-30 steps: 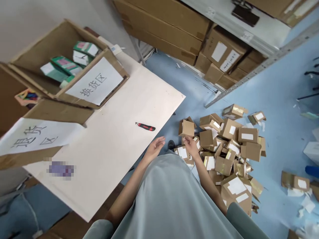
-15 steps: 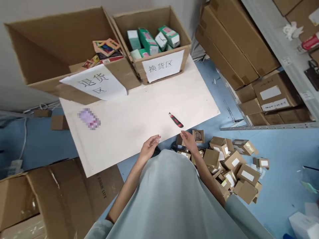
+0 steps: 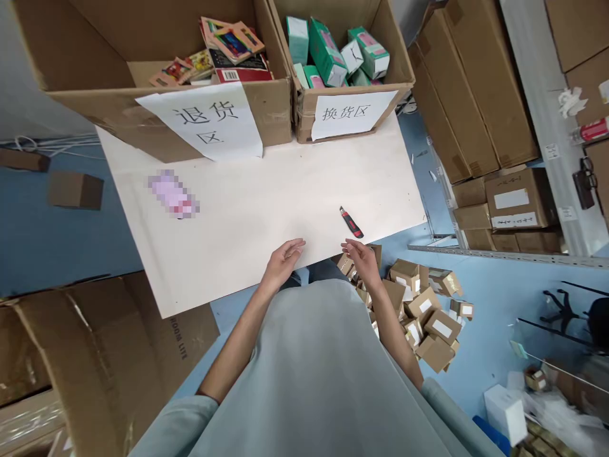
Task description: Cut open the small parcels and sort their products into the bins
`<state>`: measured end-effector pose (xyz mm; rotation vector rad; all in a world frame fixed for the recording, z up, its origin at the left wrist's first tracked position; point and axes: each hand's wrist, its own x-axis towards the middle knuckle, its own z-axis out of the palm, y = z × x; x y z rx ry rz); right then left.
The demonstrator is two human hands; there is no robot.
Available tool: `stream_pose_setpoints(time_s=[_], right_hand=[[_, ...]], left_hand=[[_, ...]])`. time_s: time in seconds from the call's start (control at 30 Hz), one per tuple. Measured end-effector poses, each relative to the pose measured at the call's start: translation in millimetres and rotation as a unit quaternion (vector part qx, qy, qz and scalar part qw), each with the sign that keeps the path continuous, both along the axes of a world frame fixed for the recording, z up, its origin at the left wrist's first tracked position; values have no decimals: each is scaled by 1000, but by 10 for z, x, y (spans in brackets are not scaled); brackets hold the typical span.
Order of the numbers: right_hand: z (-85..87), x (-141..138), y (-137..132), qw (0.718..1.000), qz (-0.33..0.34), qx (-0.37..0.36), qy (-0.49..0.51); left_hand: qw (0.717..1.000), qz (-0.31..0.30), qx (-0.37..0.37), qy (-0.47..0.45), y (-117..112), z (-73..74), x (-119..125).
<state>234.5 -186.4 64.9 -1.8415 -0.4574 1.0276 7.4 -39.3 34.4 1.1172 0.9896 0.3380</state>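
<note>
My left hand [image 3: 281,263] is over the near edge of the white table [image 3: 266,209], holding nothing, with its fingers loosely extended. My right hand [image 3: 364,261], also empty with fingers a little apart, hovers at the same edge. Just beyond its fingertips lies a red and black utility knife [image 3: 351,222] on the tabletop. A pixelated purple item [image 3: 172,192] rests towards the table's left side; its kind cannot be made out.
Two labelled cardboard boxes stand at the back: the larger box [image 3: 276,117] holds colourful flat packs [image 3: 235,44], the smaller box [image 3: 304,117] green-and-white cartons [image 3: 326,51]. Small boxes [image 3: 435,324] are heaped on the floor to the right, beside a shelf [image 3: 504,254].
The camera view has shifted and turned slightly. Both hands have come a little further in over the table's edge, still empty. The knife and purple item stay on the table.
</note>
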Motion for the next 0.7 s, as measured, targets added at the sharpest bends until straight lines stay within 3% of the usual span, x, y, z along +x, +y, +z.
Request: stream_pose_setpoints(time_s=[0.17, 0.47, 0.6, 0.7], right_hand=[[90, 260, 332, 999, 7, 24, 32], [251, 1040, 1087, 988, 84, 60, 115], [338, 1383, 1230, 979, 143, 66, 131], [384, 1548, 1224, 978, 144, 64, 137]], left_hand=[[999, 49, 2, -4, 59, 26, 189], [981, 186, 9, 49, 274, 113, 775], [974, 217, 3, 70, 252, 181, 1091], [974, 212, 5, 74, 196, 241, 1264]])
